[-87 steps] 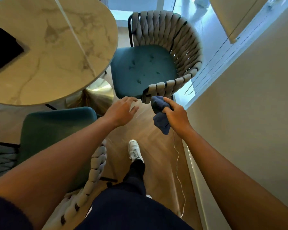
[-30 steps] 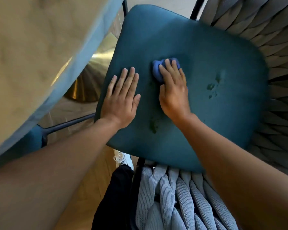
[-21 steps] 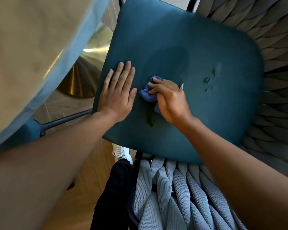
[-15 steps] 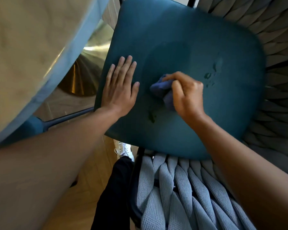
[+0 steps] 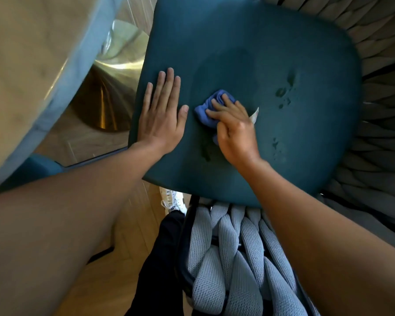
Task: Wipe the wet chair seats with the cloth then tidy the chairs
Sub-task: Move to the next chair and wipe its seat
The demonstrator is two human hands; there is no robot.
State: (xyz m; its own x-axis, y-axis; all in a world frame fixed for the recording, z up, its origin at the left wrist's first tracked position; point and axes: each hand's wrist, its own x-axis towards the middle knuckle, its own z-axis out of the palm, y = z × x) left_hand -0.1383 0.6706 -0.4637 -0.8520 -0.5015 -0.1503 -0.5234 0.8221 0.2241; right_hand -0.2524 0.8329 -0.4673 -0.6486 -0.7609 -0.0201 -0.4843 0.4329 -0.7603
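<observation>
- Cloth [image 5: 206,110] is balled up small under the right hand [image 5: 234,131], fingers curled round it, mid-seat on the teal chair seat [image 5: 249,42]. Wadded that tight, it could just smear water around.
- Droplets [image 5: 283,96] to the right and the dark patch [image 5: 205,149] near the wrist look easy to miss.
- Left hand [image 5: 161,115] lies flat, fingers straight, holding nothing; lean too hard and the chair might scoot into the bench [image 5: 32,65].
</observation>
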